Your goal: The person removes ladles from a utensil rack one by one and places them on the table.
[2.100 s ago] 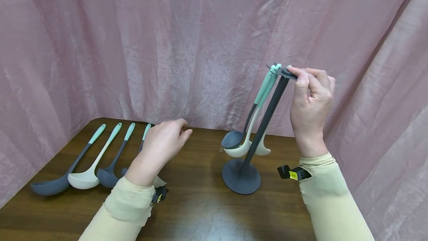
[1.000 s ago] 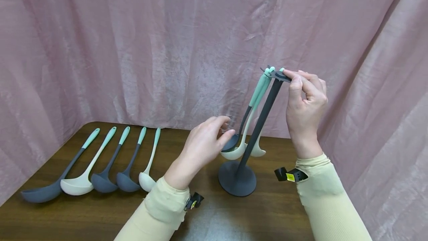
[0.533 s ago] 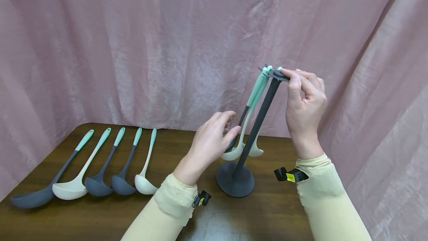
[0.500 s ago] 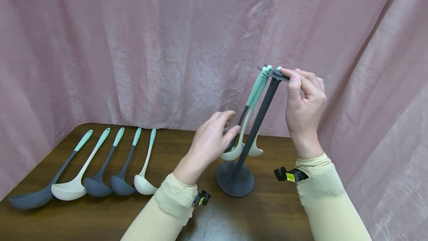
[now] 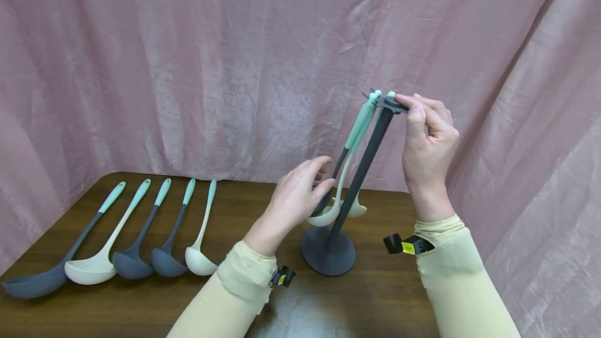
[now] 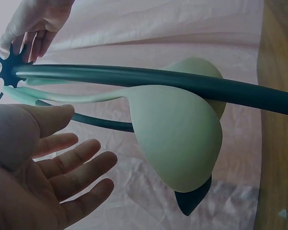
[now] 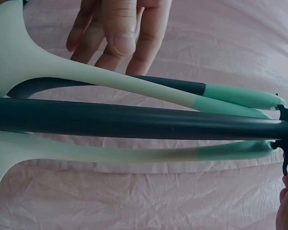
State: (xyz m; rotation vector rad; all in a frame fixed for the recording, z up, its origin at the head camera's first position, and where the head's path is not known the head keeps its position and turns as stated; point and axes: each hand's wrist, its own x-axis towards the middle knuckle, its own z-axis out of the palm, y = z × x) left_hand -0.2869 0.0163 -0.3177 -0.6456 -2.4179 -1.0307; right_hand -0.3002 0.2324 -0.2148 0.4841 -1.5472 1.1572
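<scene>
My right hand point(image 5: 432, 145) pinches the edge of the star-shaped hook head point(image 5: 391, 103) on a dark grey utensil stand point(image 5: 363, 171), thumb and index finger at its rim. Several ladles with mint handles hang from the hooks. One is dark grey point(image 5: 341, 163), its bowl partly hidden behind my left hand. A white ladle point(image 5: 326, 217) hangs close by it, and another white one point(image 5: 358, 209) shows behind the pole. My left hand point(image 5: 296, 197) is beside the hanging ladles, fingers spread loosely and nothing in the grasp. In the left wrist view the white ladle's bowl point(image 6: 177, 139) lies beyond the fingertips.
Several more ladles lie in a row on the wooden table point(image 5: 225, 306) at the left, including a white one point(image 5: 201, 261) nearest the stand and a large dark one point(image 5: 37, 285) at the far left. A pink curtain point(image 5: 235, 67) rises behind the table.
My left hand has moved right, from over the row of ladles to the hanging ones, and stays there over the last half second. My right hand keeps its pinch on the hook head.
</scene>
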